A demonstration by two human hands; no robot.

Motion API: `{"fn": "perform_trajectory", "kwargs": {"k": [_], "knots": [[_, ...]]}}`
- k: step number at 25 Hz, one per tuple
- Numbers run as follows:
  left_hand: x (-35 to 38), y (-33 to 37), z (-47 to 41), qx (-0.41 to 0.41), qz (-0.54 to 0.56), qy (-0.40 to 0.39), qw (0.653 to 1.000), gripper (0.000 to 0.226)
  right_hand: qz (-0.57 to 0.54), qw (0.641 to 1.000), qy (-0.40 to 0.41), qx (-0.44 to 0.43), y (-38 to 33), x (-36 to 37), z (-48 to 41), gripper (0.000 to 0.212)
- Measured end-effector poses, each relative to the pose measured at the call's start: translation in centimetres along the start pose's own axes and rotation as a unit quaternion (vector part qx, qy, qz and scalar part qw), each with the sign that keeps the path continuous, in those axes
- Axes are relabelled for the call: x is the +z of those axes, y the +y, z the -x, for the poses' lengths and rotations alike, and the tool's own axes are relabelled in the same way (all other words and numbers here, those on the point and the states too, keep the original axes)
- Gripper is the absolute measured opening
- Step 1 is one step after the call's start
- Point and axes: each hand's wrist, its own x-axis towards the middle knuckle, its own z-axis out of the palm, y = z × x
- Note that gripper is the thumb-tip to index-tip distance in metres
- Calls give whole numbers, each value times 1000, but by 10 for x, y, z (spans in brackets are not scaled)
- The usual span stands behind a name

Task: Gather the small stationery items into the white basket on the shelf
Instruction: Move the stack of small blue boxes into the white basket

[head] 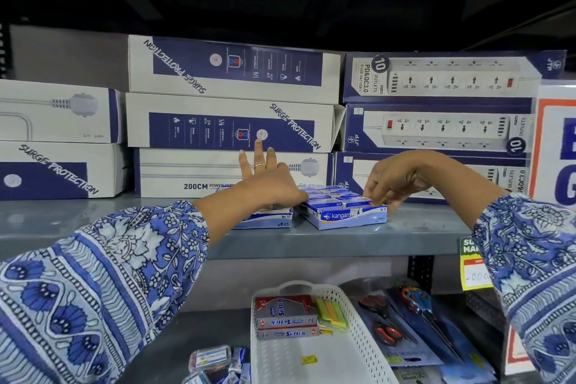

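Grey shelf (405, 237) (shop aisle); power-strip boxes (230, 121) behind.

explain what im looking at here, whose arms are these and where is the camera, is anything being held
There is no machine here: the one picture comes from a camera worn on a person's head, looking forward and down at a shop shelf. The left hand has its fingers spread over one blue staple box. The right hand curls at the far edge of the Kangaro box pack; whether it grips it I cannot tell. Power strip boxes are stacked behind. On the shelf below, the white basket holds Softek boxes and sticky notes.
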Motion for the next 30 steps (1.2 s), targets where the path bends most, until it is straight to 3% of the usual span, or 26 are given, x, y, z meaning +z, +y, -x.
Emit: {"fn": "perform_trajectory", "kwargs": {"k": [12, 22, 30], "knots": [[-2, 20, 7, 38, -8, -53, 998, 62, -55, 996, 66, 10, 40, -8, 19, 13], [-6, 41, 7, 36, -33, -78, 996, 43, -48, 998, 30, -20, 44, -3, 29, 21], [-4, 49, 28, 76, 33, -9, 997, 28, -92, 990, 87, -69, 69, 15, 73, 19]]}}
